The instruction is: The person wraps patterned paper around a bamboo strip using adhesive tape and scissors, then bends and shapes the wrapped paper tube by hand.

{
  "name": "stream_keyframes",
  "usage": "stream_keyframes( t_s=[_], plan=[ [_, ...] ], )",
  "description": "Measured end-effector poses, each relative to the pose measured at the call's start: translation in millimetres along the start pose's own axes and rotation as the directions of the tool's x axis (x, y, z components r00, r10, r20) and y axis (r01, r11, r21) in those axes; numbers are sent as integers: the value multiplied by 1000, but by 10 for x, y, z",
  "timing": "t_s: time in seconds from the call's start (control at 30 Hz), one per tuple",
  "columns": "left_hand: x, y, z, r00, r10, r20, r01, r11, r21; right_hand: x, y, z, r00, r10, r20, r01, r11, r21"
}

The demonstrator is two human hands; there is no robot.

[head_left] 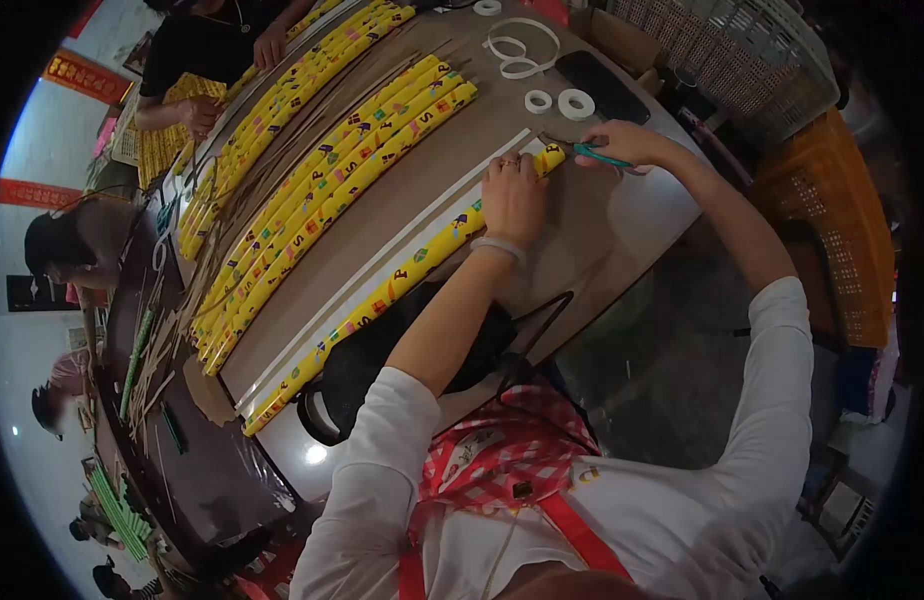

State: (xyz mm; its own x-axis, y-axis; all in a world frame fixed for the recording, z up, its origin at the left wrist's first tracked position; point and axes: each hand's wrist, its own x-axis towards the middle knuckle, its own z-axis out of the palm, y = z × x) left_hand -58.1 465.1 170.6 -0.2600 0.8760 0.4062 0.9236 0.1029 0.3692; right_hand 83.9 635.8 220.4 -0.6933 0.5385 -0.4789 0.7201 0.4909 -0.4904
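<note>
A long roll of yellow printed wrapping paper (394, 282) lies slantwise on the table in front of me. Near its upper right end, my left hand (513, 203) presses down with bent fingers over the roll and the white edge beside it. My right hand (622, 146) is closed around scissors (599, 154) with teal handles. Their blades point at the roll's end; whether they touch it I cannot tell. A narrow white strip (382, 245) runs alongside the roll.
Several more yellow rolls (332, 190) lie left of mine among thin brown strips. White tape rolls (576, 104) and a dark phone (604, 88) sit at the upper right. A black bag (422, 345) is under my left arm. A co-worker's hand (199, 116) works across the table.
</note>
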Motion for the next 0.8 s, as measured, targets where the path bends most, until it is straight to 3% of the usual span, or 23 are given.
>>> stream_keyframes(
  t_s=[0.1,0.2,0.27,0.57,0.7,0.8],
  plan=[
    [-1,6,-36,999,-12,49,13,1000,-19,-3,-57,6,1000,-5,-31,4,999,-42],
    [6,-10,14,995,-23,100,19,999,37,-79,-128,-8,1000,25,17,-26,998,56],
    [3,-33,57,997,-9,79,5,999,45,-56,-79,10,999,-41,-12,42,990,133],
    [6,-25,33,995,-24,100,20,999,43,-24,-60,21,998,-69,8,67,981,182],
    [2,-30,39,995,-13,100,9,999,41,-59,-80,25,996,-85,-8,85,982,169],
    [1,-24,37,996,-5,87,1,999,49,-24,-34,64,987,-139,-80,143,988,59]
  ],
)
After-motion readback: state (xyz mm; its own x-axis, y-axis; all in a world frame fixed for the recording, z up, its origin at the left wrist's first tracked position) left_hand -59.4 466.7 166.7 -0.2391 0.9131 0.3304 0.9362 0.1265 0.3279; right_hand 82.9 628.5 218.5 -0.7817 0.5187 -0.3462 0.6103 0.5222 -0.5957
